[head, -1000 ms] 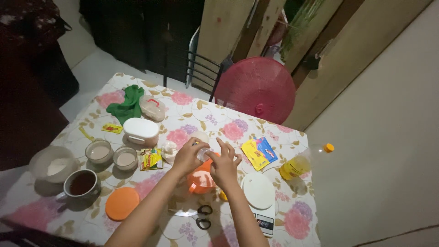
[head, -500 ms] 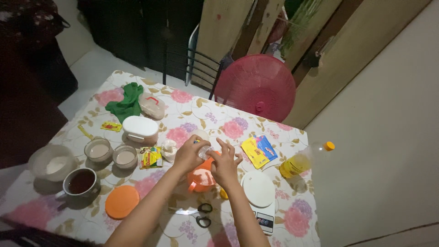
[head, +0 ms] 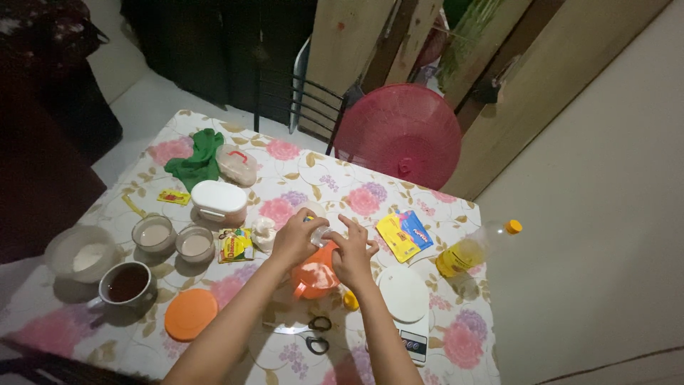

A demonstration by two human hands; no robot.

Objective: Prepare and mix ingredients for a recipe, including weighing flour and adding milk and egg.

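Holding a small clear bottle [head: 318,236] between both hands above an orange jug [head: 315,274], at the middle of the frame.

The left hand [head: 296,239] wraps around the bottle's left side, and the right hand [head: 351,253] pinches its other end with the fingertips; both grip it. The bottle is pale, see-through and mostly hidden by the fingers; whether it has a cap cannot be told. It sits just over the jug's open mouth, which stands on the floral-cloth surface [head: 306,182]. Black-handled scissors [head: 309,334] lie just below the jug, an orange lid [head: 190,314] to the lower left, a white kitchen scale [head: 405,303] to the right, and a bottle of yellow oil [head: 474,249] further right.
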